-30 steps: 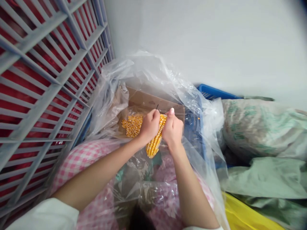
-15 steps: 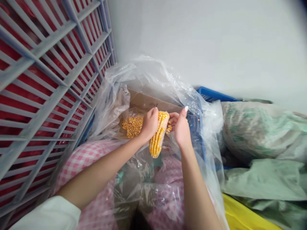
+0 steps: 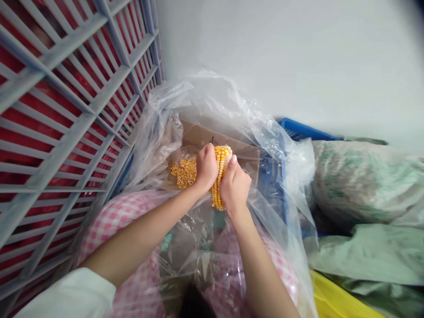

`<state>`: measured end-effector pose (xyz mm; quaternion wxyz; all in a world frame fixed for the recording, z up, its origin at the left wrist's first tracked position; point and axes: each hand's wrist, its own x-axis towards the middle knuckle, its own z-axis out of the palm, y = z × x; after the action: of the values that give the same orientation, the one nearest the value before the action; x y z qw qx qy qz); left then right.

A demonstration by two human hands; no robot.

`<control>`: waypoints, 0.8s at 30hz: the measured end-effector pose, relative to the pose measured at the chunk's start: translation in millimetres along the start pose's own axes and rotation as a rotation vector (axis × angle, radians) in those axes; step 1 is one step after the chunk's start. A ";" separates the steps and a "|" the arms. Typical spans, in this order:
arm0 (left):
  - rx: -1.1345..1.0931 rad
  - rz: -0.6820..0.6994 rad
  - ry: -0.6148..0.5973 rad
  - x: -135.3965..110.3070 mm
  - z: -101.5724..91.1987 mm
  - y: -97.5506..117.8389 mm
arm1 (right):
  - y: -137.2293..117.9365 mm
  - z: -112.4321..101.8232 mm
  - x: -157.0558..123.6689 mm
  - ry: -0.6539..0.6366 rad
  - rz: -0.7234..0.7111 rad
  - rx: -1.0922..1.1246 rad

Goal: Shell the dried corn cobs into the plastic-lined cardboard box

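An ear of corn (image 3: 218, 185) stands nearly upright between my hands, its yellow kernels in rows with a pale stripped strip near the upper right. My left hand (image 3: 207, 165) is wrapped round its left side. A thin dark pointed tip pokes up above that fist; the rest of it is hidden. On the ear's right side, my right hand (image 3: 234, 183) is closed with the thumb pressed along the cob. Loose corn kernels (image 3: 184, 171) lie heaped behind my left hand, on brown cardboard (image 3: 212, 132) inside a clear plastic sheet (image 3: 205, 88).
A tall grey slatted crate (image 3: 94, 106) with red behind it rises at the left. A blue basket (image 3: 306, 130) sits under the plastic on the right. Beyond it are a full woven sack (image 3: 357, 181), green sacking (image 3: 367, 251) and yellow material (image 3: 338, 296). A white wall (image 3: 281, 53) stands behind.
My right hand has moved left from beside the ear, where kernels were at its fingers, and closed onto the corn. My left hand keeps its hold.
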<state>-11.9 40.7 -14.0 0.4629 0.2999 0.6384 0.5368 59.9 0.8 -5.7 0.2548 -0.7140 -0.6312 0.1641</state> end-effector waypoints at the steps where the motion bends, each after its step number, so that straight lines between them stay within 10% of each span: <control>1: 0.001 -0.011 0.003 0.5 -0.2 -0.7 | 0.6 0.2 0.1 -0.002 -0.005 -0.001; 12: -0.089 0.122 0.025 -6.2 7.1 1.0 | -2.6 -13.6 6.3 -0.170 0.090 0.007; 24: -0.014 0.145 0.081 -0.7 3.9 -4.2 | -2.0 8.3 6.6 0.023 0.114 0.039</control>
<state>-7.5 40.6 -17.8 0.3986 0.3202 0.6295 0.5851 54.6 8.8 -10.8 0.2663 -0.7454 -0.5832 0.1825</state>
